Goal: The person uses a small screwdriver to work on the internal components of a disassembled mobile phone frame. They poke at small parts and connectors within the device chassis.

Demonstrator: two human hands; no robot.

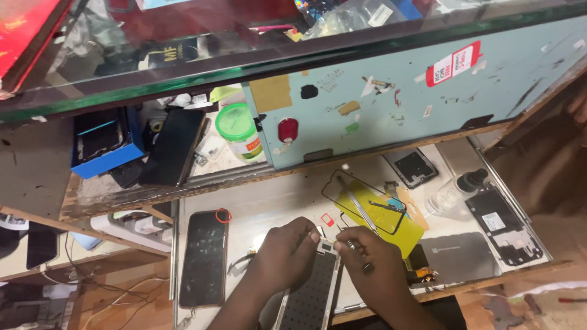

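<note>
While both hands pinch the flat rectangular phone frame, metal tweezers lie near

We see a glossy glass phone lying left of the opened phone, whose inside looks matt and dotted. Above it sits a shiny yellow plastic sheet, and the wooden tray's edge looks rough and chipped.

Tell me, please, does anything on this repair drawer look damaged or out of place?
Yes. The phone lying left of the left hand has a scuffed, cracked-looking screen, with a red ring at its top corner. A loose black frame lies askew over the yellow sheet. The opened phone under both hands has its back off; the right hand grips a small tool.
</note>
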